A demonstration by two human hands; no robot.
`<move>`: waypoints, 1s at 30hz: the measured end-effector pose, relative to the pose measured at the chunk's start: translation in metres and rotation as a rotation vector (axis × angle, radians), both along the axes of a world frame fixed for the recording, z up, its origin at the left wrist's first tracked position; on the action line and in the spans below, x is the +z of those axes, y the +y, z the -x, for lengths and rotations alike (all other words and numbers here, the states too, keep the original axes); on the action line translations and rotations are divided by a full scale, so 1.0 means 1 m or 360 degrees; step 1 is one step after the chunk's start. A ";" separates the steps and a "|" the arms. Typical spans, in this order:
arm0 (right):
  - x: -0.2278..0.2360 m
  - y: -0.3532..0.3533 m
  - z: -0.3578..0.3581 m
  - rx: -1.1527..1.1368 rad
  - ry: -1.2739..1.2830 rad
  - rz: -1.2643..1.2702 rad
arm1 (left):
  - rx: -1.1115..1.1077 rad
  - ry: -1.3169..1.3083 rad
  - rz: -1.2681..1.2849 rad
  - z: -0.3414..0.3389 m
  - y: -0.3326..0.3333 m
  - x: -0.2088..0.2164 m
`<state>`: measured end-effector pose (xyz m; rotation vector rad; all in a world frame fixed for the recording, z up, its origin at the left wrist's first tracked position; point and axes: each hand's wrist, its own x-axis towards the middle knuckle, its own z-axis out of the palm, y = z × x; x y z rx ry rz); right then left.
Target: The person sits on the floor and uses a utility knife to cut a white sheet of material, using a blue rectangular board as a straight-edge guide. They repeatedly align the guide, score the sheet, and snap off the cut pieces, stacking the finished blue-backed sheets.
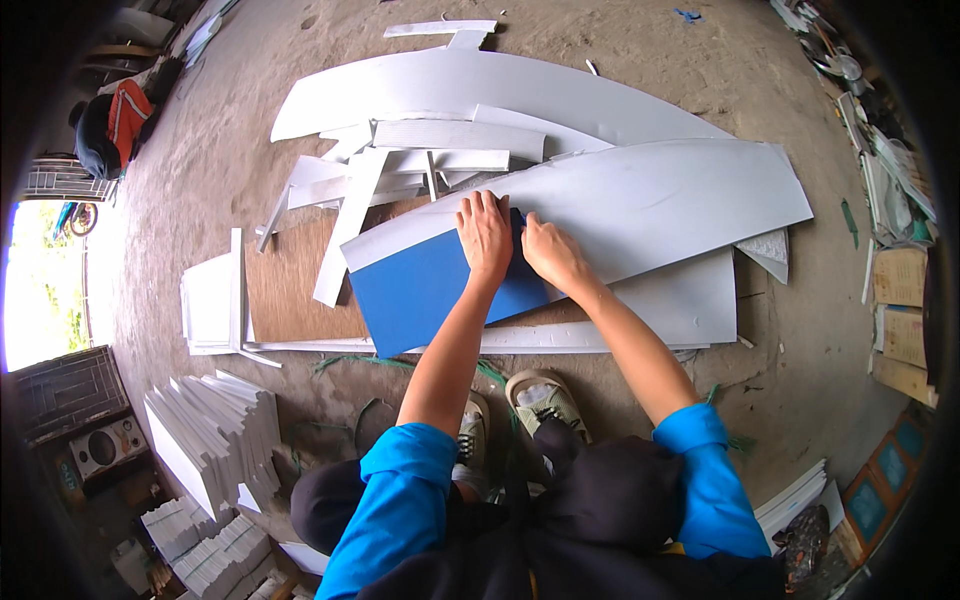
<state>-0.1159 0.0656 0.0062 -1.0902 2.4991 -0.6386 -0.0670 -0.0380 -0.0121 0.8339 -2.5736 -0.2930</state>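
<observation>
The left hand (484, 238) is lying flat, ungrasping, over the blue sheet (410, 290) (long axis slanting up rightward); the right hand (552, 252) is resting curled nearer its right end, grip unclear.

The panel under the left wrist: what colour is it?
The panel is blue, best in the head view.

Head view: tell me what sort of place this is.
Probably a small workshop or storage shed: long, flat white sheets lie among narrow white strips on a rough, grey-brown floor, and thin white panels are stacked at the lower left.
</observation>
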 end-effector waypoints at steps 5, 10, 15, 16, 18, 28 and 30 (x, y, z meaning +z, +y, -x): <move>0.000 -0.010 0.012 0.0025 -0.0190 -0.0191 | 0.0031 -0.0046 -0.0015 0.003 0.003 0.001; 0.002 0.023 -0.019 0.0000 -0.0246 -0.0183 | 0.0085 -0.0058 0.0064 0.000 0.003 0.001; 0.003 0.073 -0.058 0.0003 -0.0236 -0.0229 | 0.0097 -0.0074 0.0022 0.001 0.006 0.002; 0.004 0.079 -0.064 0.0005 -0.0236 -0.0236 | 0.0108 -0.0076 0.0015 0.002 0.005 0.001; 0.013 0.088 -0.074 0.0001 -0.0261 -0.0358 | 0.0117 -0.0056 0.0054 0.000 0.005 0.000; 0.020 0.112 -0.088 -0.0050 -0.0302 -0.0483 | -0.0001 -0.0031 0.0054 0.002 0.003 0.003; 0.026 0.117 -0.080 0.0004 -0.0263 -0.0433 | -0.0017 -0.0019 0.0011 0.001 0.004 0.002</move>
